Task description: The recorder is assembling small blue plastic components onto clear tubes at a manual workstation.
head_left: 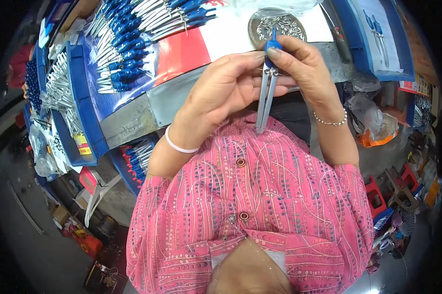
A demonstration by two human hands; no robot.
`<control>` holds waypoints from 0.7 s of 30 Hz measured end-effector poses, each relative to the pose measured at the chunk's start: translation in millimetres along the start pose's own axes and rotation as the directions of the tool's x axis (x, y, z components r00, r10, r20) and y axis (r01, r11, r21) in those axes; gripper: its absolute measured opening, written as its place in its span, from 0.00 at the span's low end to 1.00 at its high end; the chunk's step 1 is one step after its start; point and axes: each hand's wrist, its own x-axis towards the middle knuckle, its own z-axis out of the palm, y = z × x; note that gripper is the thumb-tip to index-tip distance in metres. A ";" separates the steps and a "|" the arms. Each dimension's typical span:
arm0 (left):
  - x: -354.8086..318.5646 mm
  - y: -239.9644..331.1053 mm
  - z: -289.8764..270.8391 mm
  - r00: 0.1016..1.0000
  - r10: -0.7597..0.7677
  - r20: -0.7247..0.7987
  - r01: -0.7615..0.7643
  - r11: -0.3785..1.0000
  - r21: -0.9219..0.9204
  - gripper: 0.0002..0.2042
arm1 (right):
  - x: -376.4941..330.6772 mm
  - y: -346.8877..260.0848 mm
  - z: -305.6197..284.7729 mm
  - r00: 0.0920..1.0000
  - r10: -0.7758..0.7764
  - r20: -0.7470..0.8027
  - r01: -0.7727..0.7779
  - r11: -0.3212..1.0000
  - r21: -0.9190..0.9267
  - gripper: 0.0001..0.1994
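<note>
A drawing compass [263, 105] with a blue plastic head and two silver metal legs is between my hands, in front of the table edge. Its legs lie nearly together and point down towards my pink shirt. My right hand [306, 68] pinches the blue head between thumb and fingers. From the other side, my left hand [223, 83] is closed on the same head with thumb and fingertips, its other fingers passing behind the legs. Just beyond the head sits a round dish [252, 36] of small metal pins.
Finished-looking blue-headed compasses [125, 54] lie heaped at the far left on the table. A blue bin [91, 117] of silver legs stands left of them. On the right are a dark-handled tool [343, 46] and a blue tray [360, 41]. Plastic bags [368, 112] hang below it.
</note>
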 end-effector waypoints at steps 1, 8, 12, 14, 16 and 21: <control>2.6 0.5 4.5 0.998 -0.058 -0.008 0.057 0.992 -0.109 0.17 | -2.2 -5.7 -0.5 1.000 -0.029 -0.008 0.029 0.999 0.034 0.09; 34.5 7.0 40.8 0.984 -0.175 0.031 0.178 0.949 -0.261 0.17 | -8.5 -33.3 -36.1 0.994 -0.076 -0.074 0.082 0.994 0.073 0.09; 52.4 11.9 66.0 0.973 -0.226 0.045 0.230 0.946 -0.229 0.20 | -10.1 -42.9 -63.3 0.969 -0.126 -0.214 0.136 0.990 0.035 0.09; 55.5 16.7 75.1 0.959 -0.229 0.167 0.249 0.962 -0.115 0.27 | -12.0 -51.9 -79.0 0.951 -0.141 -0.275 0.168 0.983 0.079 0.08; 56.7 19.9 87.1 0.960 -0.206 0.188 0.222 0.972 -0.072 0.27 | -15.0 -64.9 -103.8 0.941 -0.253 -0.223 0.259 0.966 -0.002 0.11; 57.4 24.5 79.4 0.980 -0.137 0.147 0.136 0.991 0.017 0.27 | -27.4 -132.6 -153.0 0.776 -0.401 -0.487 0.270 0.909 -0.318 0.16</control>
